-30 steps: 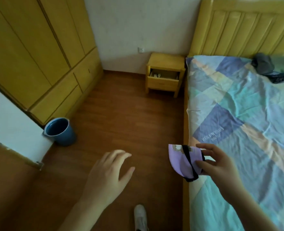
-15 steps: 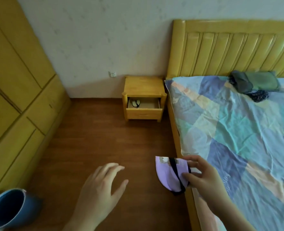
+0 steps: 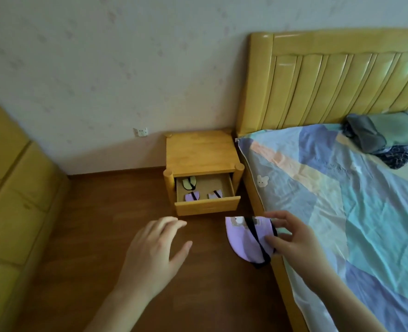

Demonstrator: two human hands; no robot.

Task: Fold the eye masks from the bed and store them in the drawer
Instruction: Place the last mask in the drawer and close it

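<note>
My right hand [image 3: 294, 238] pinches a folded purple eye mask [image 3: 244, 240] with a black strap, held above the floor beside the bed's edge. My left hand [image 3: 155, 255] hovers with fingers spread and nothing in it, lower left of the mask. Ahead stands a yellow wooden nightstand [image 3: 200, 152] with its drawer [image 3: 207, 206] pulled out. In the drawer lie three folded masks: a pale green one [image 3: 189, 183] at the back left, a purple one [image 3: 192, 196] at the front left, and another purple one [image 3: 215, 194] beside it.
The bed [image 3: 342, 212] with a patchwork sheet fills the right side, a yellow headboard [image 3: 342, 82] behind it. Dark folded clothes [image 3: 380, 137] lie near the headboard. A yellow wardrobe [image 3: 13, 200] lines the left. Brown wooden floor [image 3: 97, 224] lies between.
The view has swung up and closer to the nightstand, so the drawer's contents now show. The blue bucket has left the frame. My right hand still holds the mask; my left stays spread.
</note>
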